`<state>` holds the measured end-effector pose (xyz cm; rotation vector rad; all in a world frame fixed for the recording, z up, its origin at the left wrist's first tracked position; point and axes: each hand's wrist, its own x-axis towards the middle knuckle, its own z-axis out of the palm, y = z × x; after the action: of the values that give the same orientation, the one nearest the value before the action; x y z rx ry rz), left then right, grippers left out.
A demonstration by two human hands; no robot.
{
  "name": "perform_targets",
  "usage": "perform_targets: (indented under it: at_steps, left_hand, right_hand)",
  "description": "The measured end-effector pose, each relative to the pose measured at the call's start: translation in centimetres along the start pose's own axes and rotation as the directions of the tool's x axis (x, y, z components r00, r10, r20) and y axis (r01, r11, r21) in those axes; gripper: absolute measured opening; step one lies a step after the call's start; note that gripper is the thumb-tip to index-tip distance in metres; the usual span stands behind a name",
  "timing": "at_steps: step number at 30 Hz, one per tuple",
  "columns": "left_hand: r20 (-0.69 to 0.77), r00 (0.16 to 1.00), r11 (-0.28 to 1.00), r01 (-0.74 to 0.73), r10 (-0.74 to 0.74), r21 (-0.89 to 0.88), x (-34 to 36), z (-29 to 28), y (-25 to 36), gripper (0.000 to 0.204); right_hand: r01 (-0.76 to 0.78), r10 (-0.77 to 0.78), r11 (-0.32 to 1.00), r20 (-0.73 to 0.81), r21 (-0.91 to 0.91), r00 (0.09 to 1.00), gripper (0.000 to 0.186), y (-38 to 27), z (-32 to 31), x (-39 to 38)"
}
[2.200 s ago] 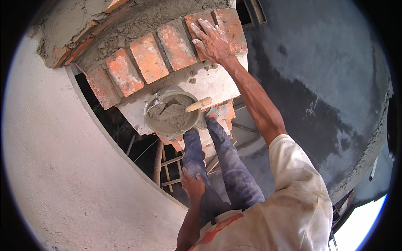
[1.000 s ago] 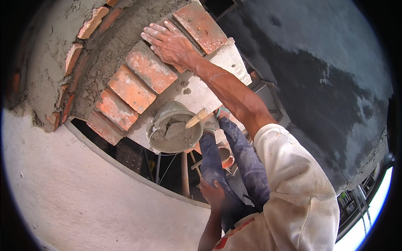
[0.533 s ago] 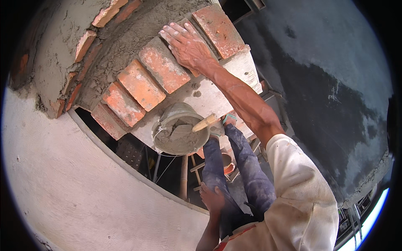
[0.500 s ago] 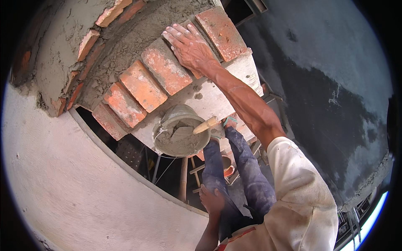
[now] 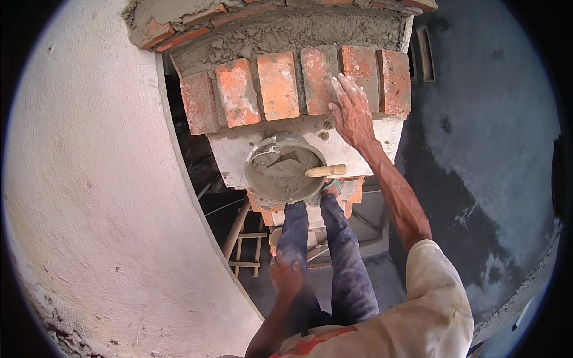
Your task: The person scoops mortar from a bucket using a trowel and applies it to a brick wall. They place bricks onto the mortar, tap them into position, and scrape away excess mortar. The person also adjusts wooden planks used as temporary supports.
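Observation:
A curved row of red bricks (image 5: 276, 83) lies along a bed of grey mortar (image 5: 268, 36) on a pale step slab (image 5: 227, 152). My right hand (image 5: 352, 116) reaches to the right part of the row, fingers stretched over the lower half of a brick (image 5: 359, 62) second from the right. Below it a grey bucket (image 5: 252, 179) holds mortar and a trowel, whose wooden handle (image 5: 324, 170) points right. My left hand (image 5: 285, 275) rests on my left thigh with its fingers apart, holding nothing.
A pale curved wall (image 5: 101, 179) fills the left, with a dark gap beside the steps. Brick steps (image 5: 352, 192) continue below the bucket around my feet. A wooden ladder (image 5: 248, 264) stands lower down. A dark grey wall (image 5: 477, 149) curves along the right.
The view has turned, so the brick row now lies nearly level. My right hand has drawn back from the bricks' upper ends toward their lower ends. My left hand stays on my thigh.

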<state>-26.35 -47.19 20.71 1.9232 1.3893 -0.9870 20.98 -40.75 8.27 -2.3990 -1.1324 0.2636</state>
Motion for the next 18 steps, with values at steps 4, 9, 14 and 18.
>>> perform_targets:
  at_steps: [4,9,14,18]
  left_hand:
    - [-0.048,0.999,0.967,-0.031,0.019,-0.254,3.0,1.4,-2.1,0.071]
    - [-0.225,0.974,0.665,-0.19,0.033,-0.722,12.1,1.2,-2.9,0.058]
    - [-0.229,0.973,0.451,-0.19,-0.033,-0.872,22.9,-4.1,-0.9,0.067]
    - [-0.274,0.961,0.494,-0.255,0.036,-0.831,28.1,-7.6,0.5,0.071]
  right_hand:
    - [0.07,-0.1,0.993,0.346,0.096,0.933,0.058,-6.4,-0.2,-11.1]
    - [0.199,-0.097,0.967,0.489,-0.162,0.867,0.053,-8.1,2.5,-15.8]
    - [0.473,-0.115,0.827,0.733,-0.304,0.67,0.037,-9.6,4.1,-12.8]
    - [0.404,0.005,0.824,0.719,-0.396,0.695,0.045,-11.5,2.4,-14.6]
